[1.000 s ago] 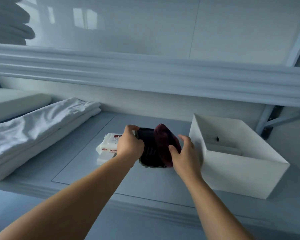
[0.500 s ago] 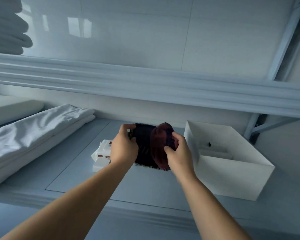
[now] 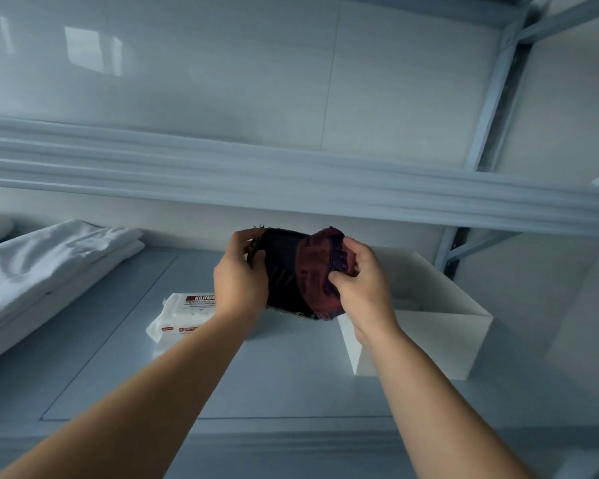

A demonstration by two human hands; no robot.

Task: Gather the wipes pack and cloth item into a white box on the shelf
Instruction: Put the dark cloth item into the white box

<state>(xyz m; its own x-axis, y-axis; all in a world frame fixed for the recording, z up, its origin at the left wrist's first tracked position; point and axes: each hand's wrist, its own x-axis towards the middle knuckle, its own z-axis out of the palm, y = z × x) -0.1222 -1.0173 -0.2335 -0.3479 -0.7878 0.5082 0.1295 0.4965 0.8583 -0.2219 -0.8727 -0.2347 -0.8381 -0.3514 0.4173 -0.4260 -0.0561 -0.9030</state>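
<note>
Rolled cloth item point(image 3: 291, 274), black on left, maroon print on right, is up off the shelf point(image 3: 291, 375), gripped at its ends by my left hand point(image 3: 239, 281) and right hand point(image 3: 363, 285). The wipes pack point(image 3: 184, 316), white with red label, lies flat near-left, partly behind my left wrist. The open-topped white box point(image 3: 429, 340) stands upright at right.

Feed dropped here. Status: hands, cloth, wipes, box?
Left hand and right hand both grip the dark cloth, left of the white box. Wipes pack lies on shelf, not yet boxed. Nothing between cloth and box.
</note>
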